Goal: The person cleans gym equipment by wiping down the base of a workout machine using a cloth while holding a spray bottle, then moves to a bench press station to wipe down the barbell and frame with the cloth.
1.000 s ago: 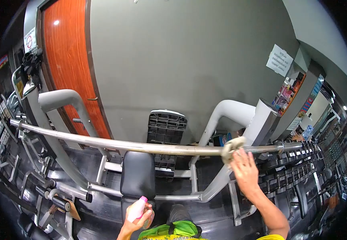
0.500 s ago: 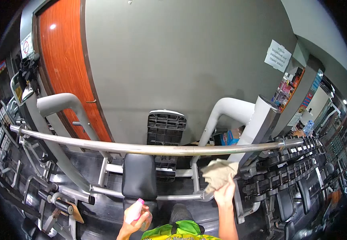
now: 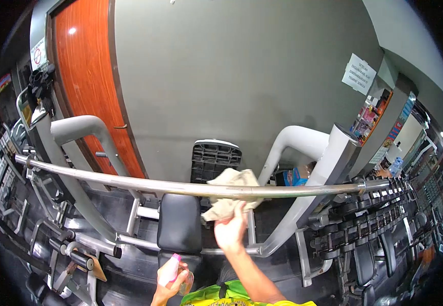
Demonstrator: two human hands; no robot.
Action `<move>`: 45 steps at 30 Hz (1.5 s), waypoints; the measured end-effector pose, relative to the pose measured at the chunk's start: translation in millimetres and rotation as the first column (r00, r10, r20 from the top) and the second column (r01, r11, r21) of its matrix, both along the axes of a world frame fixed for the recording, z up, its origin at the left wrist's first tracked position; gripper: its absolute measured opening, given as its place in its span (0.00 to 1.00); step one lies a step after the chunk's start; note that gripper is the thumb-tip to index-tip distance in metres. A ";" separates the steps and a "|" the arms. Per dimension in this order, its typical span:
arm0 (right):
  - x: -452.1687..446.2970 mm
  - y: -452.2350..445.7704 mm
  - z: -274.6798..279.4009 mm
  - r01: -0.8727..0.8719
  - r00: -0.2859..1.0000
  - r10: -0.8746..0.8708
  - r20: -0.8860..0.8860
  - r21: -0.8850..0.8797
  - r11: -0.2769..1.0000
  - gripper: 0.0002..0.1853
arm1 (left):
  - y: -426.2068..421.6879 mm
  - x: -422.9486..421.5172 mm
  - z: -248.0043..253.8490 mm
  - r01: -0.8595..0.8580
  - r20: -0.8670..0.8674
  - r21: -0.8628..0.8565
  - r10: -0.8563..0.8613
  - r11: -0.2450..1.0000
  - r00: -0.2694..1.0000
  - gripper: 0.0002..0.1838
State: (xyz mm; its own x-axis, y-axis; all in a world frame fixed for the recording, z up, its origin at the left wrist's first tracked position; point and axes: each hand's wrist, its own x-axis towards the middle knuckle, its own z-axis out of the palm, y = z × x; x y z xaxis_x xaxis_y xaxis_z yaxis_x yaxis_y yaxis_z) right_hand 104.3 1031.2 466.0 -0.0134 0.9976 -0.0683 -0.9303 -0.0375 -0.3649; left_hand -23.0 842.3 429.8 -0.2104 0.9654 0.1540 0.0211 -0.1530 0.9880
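A beige cloth (image 3: 234, 176) is in my right hand (image 3: 230, 232), whose fingers are closed on its lower part just below a long metal bar (image 3: 129, 182). The cloth shows above and below the bar, which crosses in front of it; whether they touch I cannot tell. My left hand (image 3: 163, 289), low in the view, is wrapped round a spray bottle (image 3: 169, 272) with a pink and white head and a clear body, partly hidden by the fingers. Ahead of the bottle stands a black padded bench (image 3: 179, 220) under the bar.
Thick grey posts (image 3: 328, 168) of the rack stand at both sides. A dumbbell rack (image 3: 364, 217) is on the right, other gym machines (image 3: 76, 257) on the left. Behind are a grey wall (image 3: 231, 76), a wooden door (image 3: 86, 76) and a black ribbed plastic piece (image 3: 215, 158).
My right hand has moved left with the cloth, from beside the right post to the middle of the bar. My left hand keeps the spray bottle in nearly the same place.
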 end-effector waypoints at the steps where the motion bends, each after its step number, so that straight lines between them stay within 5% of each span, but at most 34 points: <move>1: -14.5 -0.1 -7.9 -0.058 0.998 0.058 0.003 -0.015 0.998 0.15 | -1.3 -0.4 1.8 -0.004 0.007 0.004 0.004 1.000 1.000 0.09; 5: -63.6 -7.1 -10.7 -0.351 0.936 0.352 -0.016 0.018 0.936 0.16 | -4.7 -4.8 1.0 -0.037 -0.065 0.062 0.041 0.997 0.997 0.09; 9: -71.6 1.8 -17.8 -0.566 0.816 0.566 -0.121 0.037 0.824 0.16 | -4.0 -2.1 -2.2 -0.043 0.050 0.007 0.043 0.999 0.998 0.09; 11: -53.5 11.7 -22.0 -0.753 0.630 0.752 -0.194 0.083 0.653 0.15 | -1.4 -1.9 -3.0 -0.032 0.076 -0.013 0.033 0.999 0.997 0.09; 12: -44.1 5.2 -5.6 -0.701 0.706 0.692 -0.155 -0.013 0.713 0.16 | -0.2 -1.4 -7.0 -0.029 0.054 -0.010 0.029 1.000 0.998 0.09; 14: -22.4 9.2 -15.4 -0.716 0.679 0.723 -0.125 0.102 0.690 0.15 | 1.2 -1.0 -8.9 -0.021 0.030 -0.011 0.022 1.000 0.999 0.09; 16: 15.2 -2.9 -9.5 -0.639 0.645 0.620 -0.446 0.131 0.758 0.12 | 2.8 0.4 -8.5 -0.018 -0.031 0.001 0.018 1.000 0.999 0.09; 18: 51.7 -8.0 -2.3 -0.543 0.734 0.478 -0.482 0.006 0.840 0.12 | 4.5 1.9 -9.9 -0.009 -0.022 0.004 0.009 1.000 1.000 0.09; 22: 117.0 -12.6 3.5 -0.379 0.752 0.422 -0.506 0.192 0.905 0.14 | 6.0 3.7 -7.3 0.045 -0.033 -0.023 -0.046 0.999 0.998 0.09; 25: 143.4 -32.2 10.6 0.096 0.992 -0.079 -0.097 0.178 0.979 0.13 | 7.5 7.1 -14.6 0.087 0.052 -0.077 -0.083 0.993 0.995 0.10; 26: 152.7 -39.0 9.7 0.148 0.966 -0.182 0.183 0.185 0.972 0.13 | 9.0 8.3 -16.1 0.091 0.055 -0.077 -0.087 0.993 0.995 0.10; 28: 124.6 -49.5 68.0 0.504 0.806 -0.527 0.270 0.154 0.850 0.16 | 11.9 11.4 -18.2 0.093 -0.038 -0.079 -0.097 0.992 0.995 0.10; 29: 132.8 -38.1 46.9 0.565 0.583 -0.625 0.519 0.294 0.771 0.17 | 12.1 13.0 -16.1 0.097 -0.037 -0.079 -0.100 0.992 0.994 0.10; 30: 141.0 -26.6 45.7 0.405 0.331 -0.626 0.706 0.493 0.770 0.18 | 13.1 15.2 -12.4 0.097 -0.054 -0.054 -0.099 0.994 0.994 0.10; 31: 139.4 -11.8 46.7 0.278 -0.093 -0.683 0.724 0.678 0.681 0.20 | 13.5 16.7 -10.4 0.095 -0.071 -0.028 -0.097 0.995 0.993 0.10; 32: 133.5 1.1 54.3 0.073 -0.488 -0.666 0.565 0.786 0.614 0.23 | 12.9 17.7 -12.2 0.097 -0.070 -0.027 -0.098 0.995 0.993 0.10; 34: 108.5 11.4 70.2 -0.211 -0.624 -0.664 0.412 0.730 0.651 0.28 | 12.1 19.8 -17.9 0.107 -0.013 -0.033 -0.107 0.994 0.994 0.10; 38: 49.5 14.3 73.3 -0.383 -0.414 -0.812 0.411 0.731 0.565 0.25 | 11.6 26.2 -18.7 0.112 0.008 -0.040 -0.111 0.993 0.994 0.10; 45: 36.0 16.5 75.0 -0.609 -0.300 -0.916 0.264 0.687 0.398 0.21 | 18.5 37.9 -16.3 0.126 0.073 -0.020 -0.124 0.992 0.990 0.09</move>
State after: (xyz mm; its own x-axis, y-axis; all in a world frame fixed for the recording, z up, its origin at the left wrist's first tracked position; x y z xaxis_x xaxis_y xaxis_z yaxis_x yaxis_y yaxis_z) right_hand 140.3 1047.7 541.0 -0.5529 0.4058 0.7277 0.5703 0.8211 -0.0246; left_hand 14.9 860.8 413.5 -0.0972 0.9881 0.1190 -0.0675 -0.1258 0.9898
